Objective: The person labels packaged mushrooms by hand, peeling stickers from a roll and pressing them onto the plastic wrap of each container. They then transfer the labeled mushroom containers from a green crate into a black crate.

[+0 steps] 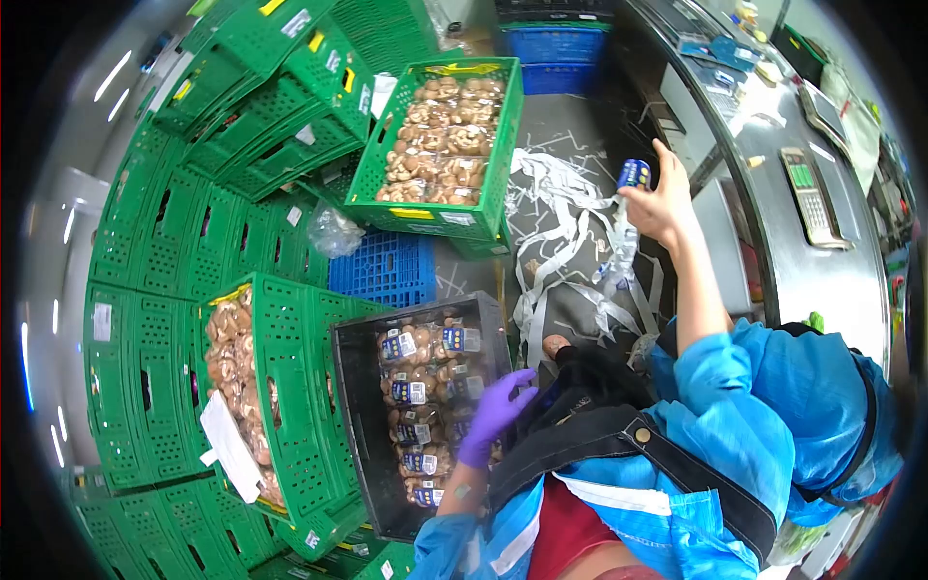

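My right hand (665, 203), bare, is raised at upper right. Between its thumb and fingers is a small roll of blue labels (633, 175), with white backing strip (619, 251) hanging below. My left hand (495, 418), in a purple glove, is open with its fingers apart and nothing visible in it. It is over the right side of a black crate (360, 425). Inside this crate are rows of wrapped mushroom packs (414, 391). Many carry blue-and-white labels; those on the right are partly hidden by my hand and arm.
Green crates of mushroom packs stand ahead (512, 135) and to the left (309, 416). More green crates (135, 338) are stacked behind. Tangled backing strips (556, 193) cover the floor. A metal counter (773, 193) with a scale (812, 198) runs along the right, beside another person's blue sleeve (822, 406).
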A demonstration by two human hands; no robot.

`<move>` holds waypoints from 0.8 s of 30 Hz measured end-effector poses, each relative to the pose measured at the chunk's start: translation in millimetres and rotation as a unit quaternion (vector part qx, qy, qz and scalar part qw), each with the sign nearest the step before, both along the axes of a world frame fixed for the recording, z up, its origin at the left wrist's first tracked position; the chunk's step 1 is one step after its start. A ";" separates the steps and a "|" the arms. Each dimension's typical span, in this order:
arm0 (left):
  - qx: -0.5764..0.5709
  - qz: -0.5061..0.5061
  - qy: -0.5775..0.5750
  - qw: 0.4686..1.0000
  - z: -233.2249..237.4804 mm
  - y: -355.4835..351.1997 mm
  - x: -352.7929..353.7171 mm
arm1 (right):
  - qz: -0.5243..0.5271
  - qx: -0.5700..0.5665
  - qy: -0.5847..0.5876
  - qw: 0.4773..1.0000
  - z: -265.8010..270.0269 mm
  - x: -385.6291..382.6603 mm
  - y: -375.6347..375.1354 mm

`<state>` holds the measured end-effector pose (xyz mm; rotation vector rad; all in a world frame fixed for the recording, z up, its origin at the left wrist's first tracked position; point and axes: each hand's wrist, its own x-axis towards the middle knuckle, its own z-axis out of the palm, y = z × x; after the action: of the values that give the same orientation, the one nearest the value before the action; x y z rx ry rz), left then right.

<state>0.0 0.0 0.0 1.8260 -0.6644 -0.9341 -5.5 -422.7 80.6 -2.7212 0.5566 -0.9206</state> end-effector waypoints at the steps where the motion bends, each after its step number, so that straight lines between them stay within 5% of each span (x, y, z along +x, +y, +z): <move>1: -0.003 0.009 -0.006 1.000 -4.7 -2.6 -3.5 | 0.044 -0.034 -0.009 0.998 -5.8 7.8 -22.2; 2: -0.003 0.017 -0.011 1.000 -7.5 -4.5 -7.1 | -0.019 0.291 0.131 0.948 7.0 20.7 -38.9; 5: -0.039 0.044 -0.020 0.998 -2.4 17.5 -2.3 | 0.034 0.146 0.226 0.962 2.9 48.8 -48.2; 8: -0.059 0.100 0.037 0.993 10.0 11.4 19.0 | -0.046 0.111 0.040 0.992 4.0 97.8 -27.9; 10: -0.112 0.160 0.025 0.980 32.9 -7.8 46.2 | 0.123 0.217 -0.094 0.964 16.4 150.4 32.6; 11: -0.200 0.203 -0.038 0.958 54.1 -27.7 63.5 | 0.204 0.214 -0.056 0.954 30.0 167.3 81.9; 13: -0.155 0.255 -0.255 0.920 69.8 -59.8 107.2 | 0.329 0.355 0.095 0.870 37.9 184.9 155.4; 14: -0.205 0.294 -0.231 0.905 72.2 -78.9 129.5 | 0.413 0.335 0.049 0.846 12.5 202.2 176.0; 17: -0.326 0.422 -0.074 0.843 58.1 -115.9 178.7 | 0.424 0.600 0.091 0.673 16.0 231.7 202.8; 19: -0.316 0.460 -0.123 0.820 66.5 -124.4 208.6 | 0.445 0.684 0.102 0.569 18.7 254.6 196.1; 21: -0.316 0.517 -0.082 0.792 74.4 -127.6 225.8 | 0.539 0.543 0.073 0.640 14.3 279.5 180.3; 24: -0.329 0.531 -0.057 0.779 66.0 -132.2 240.9 | 0.589 0.459 0.058 0.663 18.4 306.4 170.1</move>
<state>240.9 -132.2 66.0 1.2683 0.0705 0.1839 300.9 -252.7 99.1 -1.5623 -0.6069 -0.0070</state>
